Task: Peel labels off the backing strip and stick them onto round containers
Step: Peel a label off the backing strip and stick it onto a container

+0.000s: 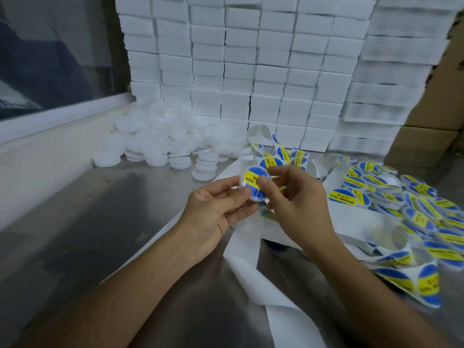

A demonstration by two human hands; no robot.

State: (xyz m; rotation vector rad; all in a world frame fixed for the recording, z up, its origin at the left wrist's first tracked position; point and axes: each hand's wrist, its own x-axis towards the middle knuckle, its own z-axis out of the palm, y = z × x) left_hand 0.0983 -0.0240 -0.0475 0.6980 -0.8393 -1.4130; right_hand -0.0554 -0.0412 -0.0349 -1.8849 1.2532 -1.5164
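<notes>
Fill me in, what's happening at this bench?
A person is labelling round containers by hand. The left hand holds a white container while the right hand thumbs a blue-yellow label onto it. Unlabelled containers are heaped at the back left, labelled ones at the right, and backing strip trails across the metal table.

Bare steel tabletop lies open at left. A heap of unlabelled white containers and stacked white boxes block the back; labelled containers and loose backing strip crowd the right.
</notes>
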